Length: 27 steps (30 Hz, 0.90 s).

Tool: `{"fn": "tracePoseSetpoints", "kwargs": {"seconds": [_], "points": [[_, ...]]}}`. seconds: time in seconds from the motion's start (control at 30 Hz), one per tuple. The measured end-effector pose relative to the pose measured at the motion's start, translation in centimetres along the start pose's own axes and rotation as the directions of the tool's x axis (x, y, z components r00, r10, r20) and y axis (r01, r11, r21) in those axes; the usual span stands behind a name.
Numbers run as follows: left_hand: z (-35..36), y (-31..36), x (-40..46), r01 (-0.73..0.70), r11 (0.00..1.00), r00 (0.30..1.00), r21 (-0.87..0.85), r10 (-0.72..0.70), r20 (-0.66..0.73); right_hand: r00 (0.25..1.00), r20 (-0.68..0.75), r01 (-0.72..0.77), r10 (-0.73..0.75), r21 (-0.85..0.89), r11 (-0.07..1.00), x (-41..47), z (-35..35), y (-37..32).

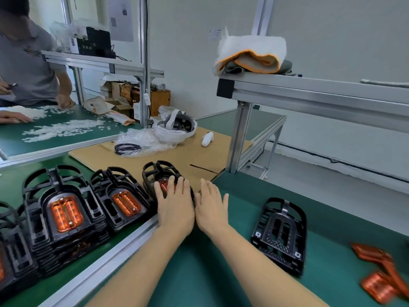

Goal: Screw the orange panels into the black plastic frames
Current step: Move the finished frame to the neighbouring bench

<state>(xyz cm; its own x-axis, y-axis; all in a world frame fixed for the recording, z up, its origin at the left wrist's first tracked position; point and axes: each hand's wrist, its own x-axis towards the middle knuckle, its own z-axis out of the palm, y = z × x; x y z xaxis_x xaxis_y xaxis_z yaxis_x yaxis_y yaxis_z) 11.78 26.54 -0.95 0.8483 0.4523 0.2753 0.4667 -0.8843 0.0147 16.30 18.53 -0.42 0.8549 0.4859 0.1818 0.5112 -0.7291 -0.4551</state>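
A: Logging hand state. The left hand [174, 202] is lying flat with straight fingers on the rightmost frame stack [163, 176], covering most of its orange panel [164, 185]. The right hand [211, 203] is open too, fingers straight, sitting just beside that stack at the edge of the cardboard sheet [177, 156]. Neither hand is gripping anything.

B: Where are the parts sitting?

A: Finished stacks [66, 216] are standing in a row on the left across the rail. One empty black frame [281, 233] is lying on the green mat [221, 273] to the right, and loose orange panels [380, 275] are lying near the right edge.

B: Handling guess?

A: The frames are looking like stiff, ribbed moulded plastic, probably light; open slots and the outer rim are offering good grips. I am judging the panels thin, glossy and likely slippery, so pinching them by the edges seems safest, keeping fingers off the faces.

B: Anything unclear?

A: Plenty. The loose panels are blurred and partly cut off, so I am not counting them. No screwdriver or screws are showing. I cannot tell whether the panel under the left hand is screwed down. The leftmost stack is cut by the picture edge.
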Motion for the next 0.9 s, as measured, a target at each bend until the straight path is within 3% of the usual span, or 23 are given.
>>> {"fn": "tracePoseSetpoints", "kwargs": {"seconds": [0.23,0.43,0.67,0.9], "points": [[-0.3,5.6,-2.4,-0.080,0.952,0.992,-0.297,0.105,0.072,0.987,-0.129,-0.124,0.099,-0.197,0.973,-4.2,-4.1,3.8],[-0.7,11.4,-4.5,-0.027,0.751,0.956,-0.660,0.213,0.203,0.914,-0.214,-0.386,0.344,-0.204,0.900,-8.2,-8.1,9.9],[-0.7,14.3,-5.5,0.127,0.691,0.910,-0.712,0.204,0.361,0.824,-0.107,-0.561,0.557,-0.011,0.828,-11.0,-9.1,13.6],[-1.3,14.5,-5.9,0.147,0.669,0.915,-0.729,0.188,0.356,0.880,-0.004,-0.475,0.475,0.014,0.880,-11.3,-9.0,13.2]]}}
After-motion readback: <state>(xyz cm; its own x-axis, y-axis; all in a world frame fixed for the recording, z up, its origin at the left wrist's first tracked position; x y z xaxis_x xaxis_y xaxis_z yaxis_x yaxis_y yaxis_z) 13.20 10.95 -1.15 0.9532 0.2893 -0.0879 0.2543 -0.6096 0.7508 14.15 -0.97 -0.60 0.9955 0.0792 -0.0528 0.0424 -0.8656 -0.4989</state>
